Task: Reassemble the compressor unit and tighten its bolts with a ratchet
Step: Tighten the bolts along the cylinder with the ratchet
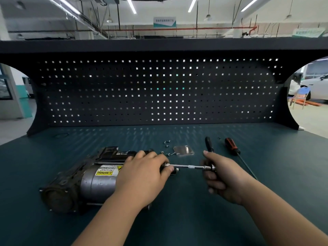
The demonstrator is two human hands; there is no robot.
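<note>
Two hands work the ratchet (pixel 188 166) on the compressor (pixel 92 181).
Left hand (pixel 142 173) pinches its tip, right hand (pixel 221 180) grips the handle; keep it straight and turn slowly.

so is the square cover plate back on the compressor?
No, the cover plate lies flat on the bench beside loose bolts, apart from the compressor.

Workshop: pegboard (pixel 159 89) workbench (pixel 230 201), car (pixel 317 87).

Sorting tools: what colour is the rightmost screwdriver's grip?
The screwdriver grip is orange-red with black, shown in the head view.
</note>
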